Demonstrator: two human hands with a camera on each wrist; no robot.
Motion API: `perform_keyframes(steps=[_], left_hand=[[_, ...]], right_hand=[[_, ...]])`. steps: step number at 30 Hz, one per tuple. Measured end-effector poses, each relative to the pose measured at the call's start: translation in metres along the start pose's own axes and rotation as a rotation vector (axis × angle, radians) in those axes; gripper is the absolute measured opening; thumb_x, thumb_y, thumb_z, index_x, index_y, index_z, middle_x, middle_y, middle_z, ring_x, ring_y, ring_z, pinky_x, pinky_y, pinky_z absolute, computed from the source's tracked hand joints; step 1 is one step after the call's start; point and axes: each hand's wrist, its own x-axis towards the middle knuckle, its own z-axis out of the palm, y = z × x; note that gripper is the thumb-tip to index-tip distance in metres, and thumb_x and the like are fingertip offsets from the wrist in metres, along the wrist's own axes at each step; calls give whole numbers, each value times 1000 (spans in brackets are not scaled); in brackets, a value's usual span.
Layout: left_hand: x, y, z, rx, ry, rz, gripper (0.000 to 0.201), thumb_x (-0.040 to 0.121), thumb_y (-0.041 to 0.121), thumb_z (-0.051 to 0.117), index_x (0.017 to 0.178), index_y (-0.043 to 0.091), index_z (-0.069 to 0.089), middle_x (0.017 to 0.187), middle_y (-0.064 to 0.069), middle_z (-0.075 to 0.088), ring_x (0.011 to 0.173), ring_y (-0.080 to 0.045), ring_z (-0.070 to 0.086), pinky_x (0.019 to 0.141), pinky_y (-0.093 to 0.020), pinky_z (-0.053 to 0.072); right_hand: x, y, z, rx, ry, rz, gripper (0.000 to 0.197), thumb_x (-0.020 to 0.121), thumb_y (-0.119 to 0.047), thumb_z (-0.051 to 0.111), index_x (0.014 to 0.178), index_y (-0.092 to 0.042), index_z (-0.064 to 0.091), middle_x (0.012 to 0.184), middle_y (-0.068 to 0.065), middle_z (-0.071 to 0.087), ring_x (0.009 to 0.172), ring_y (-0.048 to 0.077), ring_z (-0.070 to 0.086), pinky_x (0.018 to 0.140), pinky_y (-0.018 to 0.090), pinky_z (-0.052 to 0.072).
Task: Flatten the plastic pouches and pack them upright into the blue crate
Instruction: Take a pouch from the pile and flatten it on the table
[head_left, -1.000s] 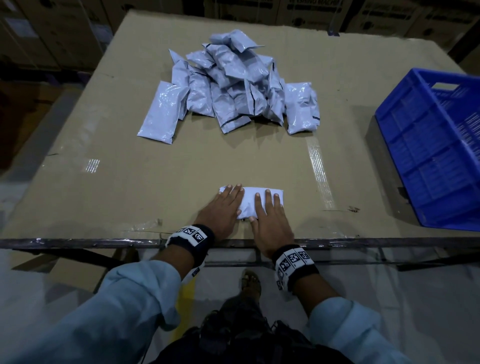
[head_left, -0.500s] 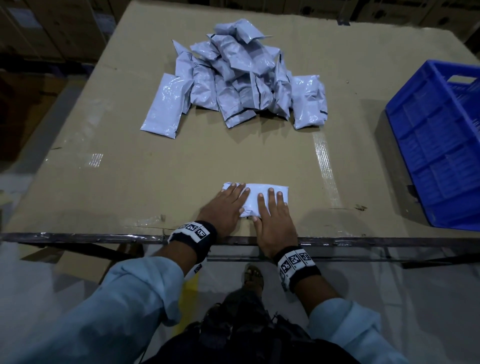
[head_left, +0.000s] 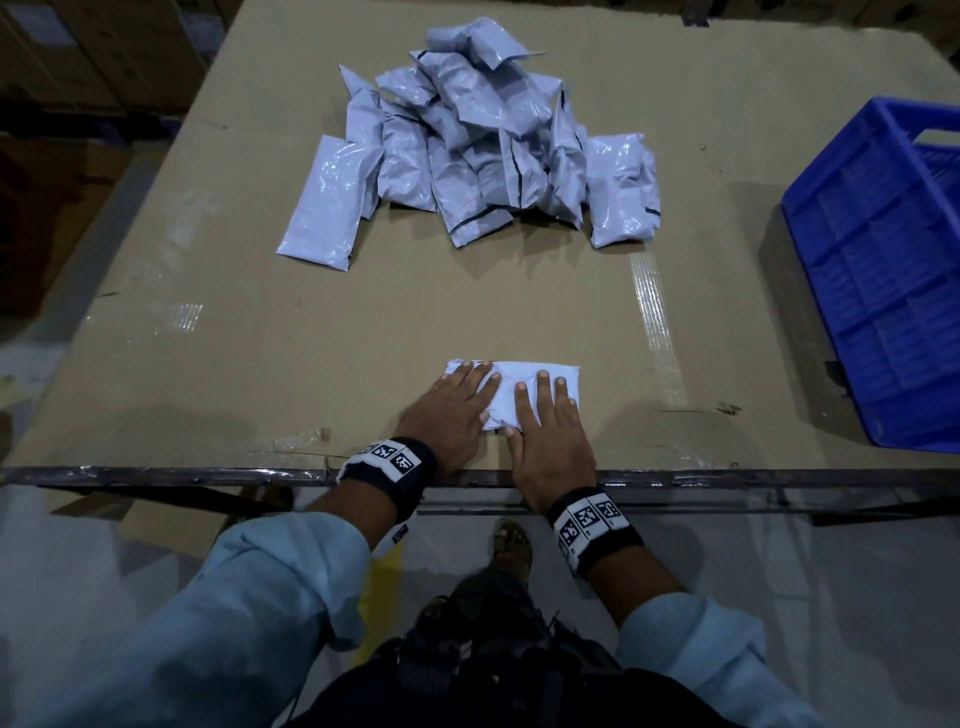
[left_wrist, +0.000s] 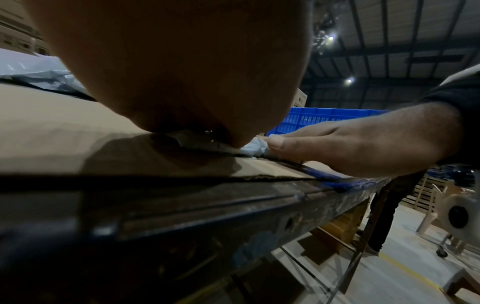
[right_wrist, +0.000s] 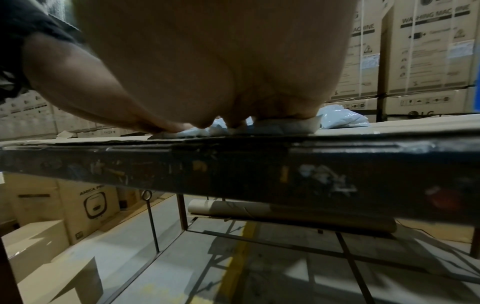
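Note:
One pale grey plastic pouch (head_left: 506, 387) lies flat near the table's front edge. My left hand (head_left: 453, 406) presses on its left half with straight fingers. My right hand (head_left: 551, 423) presses on its right half, fingers flat and together. In the left wrist view my palm (left_wrist: 182, 72) fills the frame, with the pouch (left_wrist: 253, 147) showing beside my right hand (left_wrist: 350, 142). The right wrist view shows the pouch (right_wrist: 285, 125) squeezed under my palm. A heap of grey pouches (head_left: 478, 140) lies at the far middle of the table. The blue crate (head_left: 883, 270) stands at the right edge.
The table is covered in brown cardboard (head_left: 260, 338) with a dark metal front rail (head_left: 156, 475). Stacked cardboard cartons (right_wrist: 428, 51) stand behind the table. Boxes (right_wrist: 85, 209) sit on the floor below.
Both hands stay flat on the pouch at the front edge. The head view has tilted, so the heap and crate sit a little differently in frame.

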Motion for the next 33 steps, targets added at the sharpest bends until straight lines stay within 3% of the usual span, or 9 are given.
perform_keyframes(steps=[4, 7, 11, 14, 16, 19, 21, 25, 33], left_hand=[[1, 16, -4, -152, 114, -139, 65, 103, 40, 15, 157, 12, 36, 165, -8, 31, 154, -27, 21, 126, -38, 16], [8, 23, -5, -158, 143, -237, 53, 109, 42, 31, 154, 17, 43, 164, -1, 34, 154, -22, 23, 121, -35, 22], [10, 22, -2, -149, 144, -254, 49, 107, 36, 45, 153, 18, 45, 163, -1, 36, 153, -24, 26, 120, -36, 26], [11, 21, 0, -79, 115, -216, 58, 103, 44, 30, 152, 16, 46, 159, -8, 41, 148, -31, 34, 120, -40, 27], [13, 20, 4, -25, 96, -215, 65, 100, 46, 23, 152, 15, 45, 158, -12, 41, 145, -34, 37, 120, -42, 28], [13, 21, 8, 35, 60, -254, 60, 104, 41, 31, 158, 15, 34, 164, -14, 30, 149, -34, 29, 121, -45, 27], [11, 23, 10, 58, 40, -273, 64, 104, 43, 24, 160, 12, 25, 167, -14, 21, 153, -33, 23, 122, -46, 26], [7, 25, 7, 61, 38, -281, 75, 100, 50, 5, 162, 12, 18, 170, -11, 13, 156, -31, 15, 123, -45, 21], [5, 27, 2, 107, 31, -338, 81, 96, 56, 4, 162, 13, 19, 170, -8, 13, 156, -26, 14, 124, -46, 19]], right_hand=[[17, 0, -12, 91, 46, 65, 52, 102, -34, 32, 140, -11, 58, 154, 21, 42, 139, 40, 41, 112, 48, 40], [31, 0, -16, 88, 23, 124, 40, 100, -33, 48, 131, -15, 65, 148, 18, 47, 126, 36, 47, 101, 44, 48], [29, 8, -2, 9, -45, 76, 51, 99, -29, 53, 148, -15, 50, 157, 18, 38, 137, 34, 41, 109, 41, 42], [23, 10, 5, -6, 33, 69, 55, 98, -27, 53, 151, -13, 46, 157, 19, 40, 141, 40, 40, 111, 47, 41], [19, 8, 8, -29, 31, 56, 58, 101, -29, 42, 157, -13, 37, 163, 18, 31, 150, 41, 27, 120, 51, 30], [17, 11, 9, -16, 4, 34, 61, 103, -28, 39, 161, -14, 26, 168, 17, 18, 155, 39, 14, 124, 52, 20], [14, 15, 6, 25, 0, 33, 63, 103, -30, 36, 162, -15, 21, 169, 14, 12, 156, 36, 9, 125, 50, 16], [9, 17, 4, 65, 25, 17, 65, 101, -33, 32, 162, -15, 19, 170, 12, 11, 157, 33, 6, 125, 51, 18], [11, 13, -1, 86, 2, 123, 72, 96, -39, 37, 161, -9, 23, 169, 8, 18, 156, 27, 15, 123, 50, 23]])
